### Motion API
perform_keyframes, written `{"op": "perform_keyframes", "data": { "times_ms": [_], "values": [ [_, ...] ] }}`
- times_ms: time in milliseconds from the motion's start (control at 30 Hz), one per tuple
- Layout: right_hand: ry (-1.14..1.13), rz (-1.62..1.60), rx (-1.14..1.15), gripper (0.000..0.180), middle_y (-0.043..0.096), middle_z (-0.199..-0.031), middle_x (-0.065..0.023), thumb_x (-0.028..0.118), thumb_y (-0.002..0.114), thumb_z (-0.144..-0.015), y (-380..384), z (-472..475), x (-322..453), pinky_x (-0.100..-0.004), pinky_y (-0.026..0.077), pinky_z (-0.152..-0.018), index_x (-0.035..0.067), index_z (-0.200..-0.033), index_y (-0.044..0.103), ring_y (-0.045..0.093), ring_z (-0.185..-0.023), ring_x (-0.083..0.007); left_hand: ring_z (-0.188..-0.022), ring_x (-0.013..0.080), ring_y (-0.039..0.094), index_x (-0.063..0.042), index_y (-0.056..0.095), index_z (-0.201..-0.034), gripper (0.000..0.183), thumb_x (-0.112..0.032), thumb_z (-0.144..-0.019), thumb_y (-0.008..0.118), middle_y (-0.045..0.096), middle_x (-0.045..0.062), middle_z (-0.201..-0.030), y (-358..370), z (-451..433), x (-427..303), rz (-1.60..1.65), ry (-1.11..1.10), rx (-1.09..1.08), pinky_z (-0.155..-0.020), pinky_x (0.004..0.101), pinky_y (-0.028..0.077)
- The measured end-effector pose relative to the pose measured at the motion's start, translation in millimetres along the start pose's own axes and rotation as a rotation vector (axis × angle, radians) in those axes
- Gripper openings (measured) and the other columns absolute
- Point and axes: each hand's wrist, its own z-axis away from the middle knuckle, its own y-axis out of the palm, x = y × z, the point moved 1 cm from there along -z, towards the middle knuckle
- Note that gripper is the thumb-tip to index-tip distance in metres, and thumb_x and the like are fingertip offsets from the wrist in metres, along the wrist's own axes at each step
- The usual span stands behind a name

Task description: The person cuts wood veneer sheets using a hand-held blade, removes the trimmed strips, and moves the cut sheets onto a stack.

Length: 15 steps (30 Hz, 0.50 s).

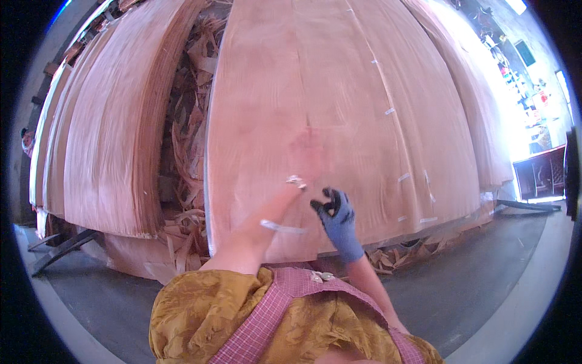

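Observation:
A wide stack of thin wood veneer sheets (263,113) lies before me, with short white tape strips (389,111) along seams on its right half. My bare left hand (309,150) is over the top sheet near a dark split, blurred, so its fingers are unclear. A metal band circles that wrist. One white tape strip (284,227) crosses at my left forearm; whether it sticks to the arm or the sheet is unclear. My right hand (334,209), in a blue glove with black fingertips, is just right of the left wrist, fingers curled; nothing is clearly visible between them.
More veneer stacks (109,127) stand at the left, past a gap filled with torn veneer scraps (186,150). Another stack (482,113) adjoins at the right. Scraps (395,259) lie below the near edge. Dark support legs (68,250) jut out at the lower left.

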Motion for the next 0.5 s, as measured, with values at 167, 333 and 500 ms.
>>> {"op": "perform_keyframes", "data": {
  "times_ms": [167, 333, 500],
  "values": [
    [0.075, 0.525, -0.159, 0.053, 0.057, -0.112, -0.023, 0.045, 0.072, -0.084, 79, -82, -26, -0.0467, 0.051, -0.078, 0.002, -0.111, 0.057, 0.061, -0.098, -0.0394, -0.145, 0.037, 0.021, -0.006, 0.032, -0.15, 0.072, -0.045, -0.092, 0.052, 0.032, 0.019, -0.154, -154, 62, 78, -0.603, -0.014, -0.18, -0.117, 0.0572, 0.013],
    [0.174, 0.749, -0.135, 0.058, 0.058, -0.111, -0.0226, 0.045, 0.075, -0.078, 133, -114, -11, -0.0478, 0.051, -0.082, 0.004, -0.114, 0.054, 0.06, -0.099, -0.0415, -0.146, 0.0398, 0.019, -0.007, 0.031, -0.151, 0.078, -0.052, -0.09, 0.05, 0.027, 0.021, -0.156, -174, 74, 128, -0.574, -0.006, -0.171, -0.117, 0.0598, 0.01],
    [0.449, 0.601, -0.107, 0.054, 0.066, -0.108, -0.0193, 0.038, 0.078, -0.073, 139, -134, 20, -0.0443, 0.051, -0.085, 0.004, -0.112, 0.059, 0.064, -0.101, -0.0362, -0.145, 0.0406, 0.02, -0.008, 0.031, -0.151, 0.078, -0.052, -0.09, 0.051, 0.026, 0.021, -0.156, -179, 70, 139, -0.447, -0.05, -0.149, -0.116, 0.0596, 0.011]
  ]
}}
